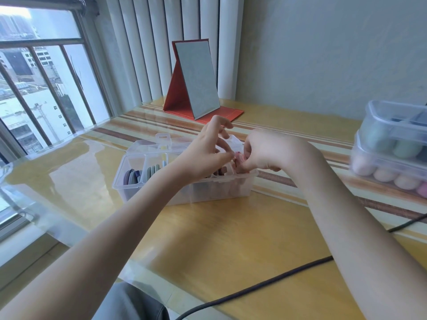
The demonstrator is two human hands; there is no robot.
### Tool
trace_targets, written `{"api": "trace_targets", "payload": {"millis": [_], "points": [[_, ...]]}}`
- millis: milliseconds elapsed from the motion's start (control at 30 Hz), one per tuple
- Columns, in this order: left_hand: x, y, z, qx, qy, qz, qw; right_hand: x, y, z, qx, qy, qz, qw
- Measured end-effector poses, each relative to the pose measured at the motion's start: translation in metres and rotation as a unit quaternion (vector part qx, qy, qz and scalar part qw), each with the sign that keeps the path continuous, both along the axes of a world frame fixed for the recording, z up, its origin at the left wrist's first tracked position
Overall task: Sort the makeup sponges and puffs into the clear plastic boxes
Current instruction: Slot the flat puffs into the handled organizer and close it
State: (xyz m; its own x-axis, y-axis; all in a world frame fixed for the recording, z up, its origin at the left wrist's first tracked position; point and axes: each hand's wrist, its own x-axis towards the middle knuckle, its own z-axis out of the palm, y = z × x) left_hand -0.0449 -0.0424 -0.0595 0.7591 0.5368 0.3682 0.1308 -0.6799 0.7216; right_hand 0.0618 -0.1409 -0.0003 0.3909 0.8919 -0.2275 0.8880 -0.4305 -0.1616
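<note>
Both hands are working over the clear divided box (184, 179) sitting mid-desk w/ its lid (161, 144) flipped open behind it. Right hand (265, 151) is curling its fingers round a small pink puff (239, 156), pinching it just above the box's right-end compartment. Left hand (208, 148) is reaching in from the left w/ fingers spread fairly wide; thumb and forefinger tips are almost meeting beside the puff, but can't tell if they're touching it. The hands are blocking most of the box's right half, so contents there are barely showing, just some dark brownish pieces.

In the left compartments, purple round puffs (131, 176) are standing on edge at the far left, and grey-green ones (153, 171) are standing next door.

Around: a red folding mirror (196, 82) is standing upright behind the box, near the white curtain (175, 26). At the right edge of the desk (231, 239), two stacked clear boxes (392, 144) are holding egg-shaped sponges, greenish on top, pink and peach below. A dark cable (265, 282) is running across the near desk; another bit is showing at right. Window (39, 88) w/ rail bars is filling the left side.
</note>
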Motion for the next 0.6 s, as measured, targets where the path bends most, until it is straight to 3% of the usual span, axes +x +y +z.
{"api": "trace_targets", "payload": {"millis": [100, 233, 333, 600], "points": [[-0.001, 0.002, 0.001, 0.023, -0.027, 0.026, 0.999, 0.002, -0.005, 0.008, 0.012, 0.005, 0.002, 1.000], [-0.003, 0.001, 0.001, 0.084, -0.021, 0.012, 0.996, 0.011, -0.005, 0.011, 0.121, 0.025, -0.003, 0.992], [-0.004, 0.002, 0.001, 0.089, -0.012, 0.019, 0.996, 0.010, 0.005, -0.007, 0.084, -0.003, -0.011, 0.996], [-0.004, -0.001, 0.003, 0.086, 0.016, 0.018, 0.996, 0.007, 0.016, -0.023, 0.109, -0.101, -0.036, 0.988]]}}
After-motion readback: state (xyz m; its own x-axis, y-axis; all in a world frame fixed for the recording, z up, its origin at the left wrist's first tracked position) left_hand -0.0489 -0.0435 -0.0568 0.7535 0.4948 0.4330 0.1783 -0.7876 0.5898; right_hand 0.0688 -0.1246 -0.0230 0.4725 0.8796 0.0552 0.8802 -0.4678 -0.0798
